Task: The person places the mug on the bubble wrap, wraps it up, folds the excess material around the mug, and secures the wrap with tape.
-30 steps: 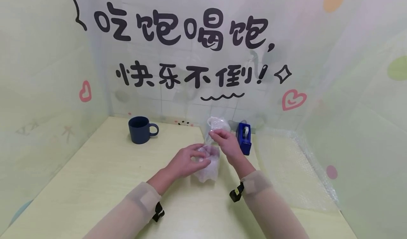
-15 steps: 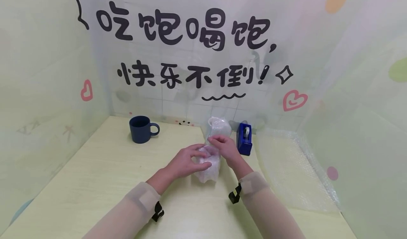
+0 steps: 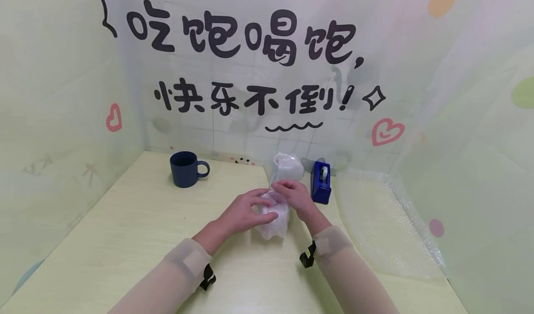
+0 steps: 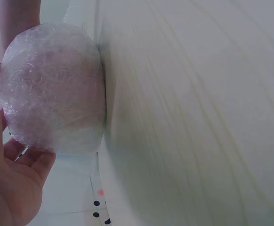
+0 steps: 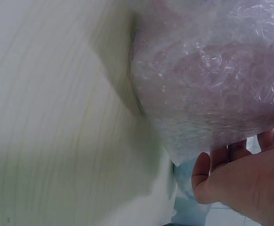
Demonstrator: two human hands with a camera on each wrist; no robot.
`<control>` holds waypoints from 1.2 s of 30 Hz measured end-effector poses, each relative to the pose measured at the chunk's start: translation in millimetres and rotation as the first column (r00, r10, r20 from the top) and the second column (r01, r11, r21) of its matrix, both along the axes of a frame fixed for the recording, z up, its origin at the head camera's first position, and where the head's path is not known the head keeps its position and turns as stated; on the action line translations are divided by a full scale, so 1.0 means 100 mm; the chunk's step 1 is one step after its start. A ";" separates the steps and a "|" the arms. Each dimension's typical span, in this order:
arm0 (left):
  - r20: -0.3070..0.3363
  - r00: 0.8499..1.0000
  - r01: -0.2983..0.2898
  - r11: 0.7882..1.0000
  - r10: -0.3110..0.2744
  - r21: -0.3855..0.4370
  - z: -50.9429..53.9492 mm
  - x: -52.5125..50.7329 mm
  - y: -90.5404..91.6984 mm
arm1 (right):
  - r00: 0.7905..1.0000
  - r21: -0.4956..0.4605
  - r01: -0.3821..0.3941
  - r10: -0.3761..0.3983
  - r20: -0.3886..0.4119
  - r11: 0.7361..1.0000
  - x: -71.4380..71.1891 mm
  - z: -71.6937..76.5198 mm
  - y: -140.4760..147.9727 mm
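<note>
A pinkish object wrapped in bubble wrap [image 3: 277,226] stands on the pale wood table in front of me; its kind is hidden by the wrap. My left hand [image 3: 244,212] holds this bundle from the left, thumb at the near side and fingers at the far side. On the far upper edge, my right hand [image 3: 297,197] has its thumb and fingertips together at the wrap. In the left wrist view the bundle [image 4: 52,94] looks rounded, with crinkled plastic all over. The right wrist view shows the bundle [image 5: 212,84] close up, beside the right hand's bent fingers [image 5: 201,172].
Behind the bundle stands another bubble-wrapped item [image 3: 290,166]. A blue tape dispenser [image 3: 320,186] is to its right. Flat bubble wrap sheeting [image 3: 384,226] covers the table's right side. A dark blue mug [image 3: 184,170] stands at the back left.
My right hand has come down and toward me from above the bundle, lowering the clear plastic it was holding up onto the wrap. My left hand has stayed in place.
</note>
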State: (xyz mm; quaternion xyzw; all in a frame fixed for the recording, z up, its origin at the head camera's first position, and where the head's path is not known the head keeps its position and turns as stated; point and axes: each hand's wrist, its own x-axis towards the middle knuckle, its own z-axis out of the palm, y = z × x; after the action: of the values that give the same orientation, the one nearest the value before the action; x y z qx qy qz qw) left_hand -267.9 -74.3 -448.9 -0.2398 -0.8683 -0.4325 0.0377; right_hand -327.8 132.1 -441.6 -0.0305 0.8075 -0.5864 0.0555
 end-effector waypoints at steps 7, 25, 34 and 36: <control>-0.006 1.000 -0.006 1.000 0.006 -0.006 0.01 0.00 0.01 | 0.997 0.174 0.020 -0.007 -0.076 0.984 -0.02 0.06 0.01; -0.037 0.999 0.015 0.998 -0.017 -0.056 -0.03 -0.01 0.00 | 0.968 0.325 -0.183 0.227 -0.102 0.928 0.00 0.07 0.18; -0.089 0.995 0.024 0.994 -0.033 -0.103 -0.01 0.01 0.00 | 0.973 0.312 -0.163 0.205 -0.107 0.936 0.02 0.05 0.14; -0.105 0.994 0.026 0.993 -0.038 -0.114 -0.01 0.02 0.01 | 0.971 0.310 -0.168 0.212 -0.112 0.936 0.03 0.05 0.13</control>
State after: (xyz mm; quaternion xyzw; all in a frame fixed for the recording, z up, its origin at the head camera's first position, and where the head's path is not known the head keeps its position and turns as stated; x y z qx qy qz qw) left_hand -266.1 -73.7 -449.8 -0.2783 -0.8840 -0.3701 0.0639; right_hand -325.0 145.5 -436.5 -0.1421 0.8818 -0.4459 0.0576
